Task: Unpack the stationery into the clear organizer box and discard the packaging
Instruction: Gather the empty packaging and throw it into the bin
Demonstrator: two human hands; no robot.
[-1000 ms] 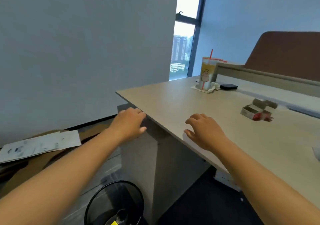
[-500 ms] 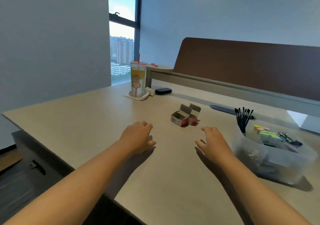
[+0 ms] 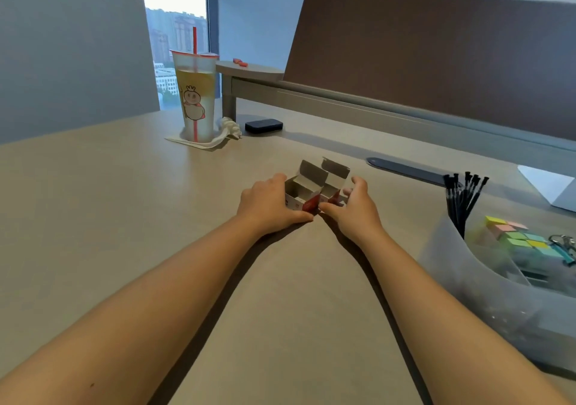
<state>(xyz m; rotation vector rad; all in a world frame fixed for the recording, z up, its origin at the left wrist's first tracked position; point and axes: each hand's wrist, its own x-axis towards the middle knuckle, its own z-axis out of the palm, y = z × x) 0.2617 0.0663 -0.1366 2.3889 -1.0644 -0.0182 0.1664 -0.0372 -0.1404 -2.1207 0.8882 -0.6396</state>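
Observation:
Two small white-and-red cardboard boxes stand side by side mid-desk with their lids flipped open, the left box and the right box. My left hand curls round the left box, thumb along its front. My right hand curls round the right box from the other side. The clear organizer box stands at the right and holds black pens, coloured sticky notes and other small items.
A drink cup with a red straw stands on a napkin at the back left, with a small black device beside it. A raised shelf and brown partition close off the desk's far side. A white sheet lies far right.
The view swung from the desk's left edge and floor bin onto the desk. Both hands reached forward and closed round the two open boxes.

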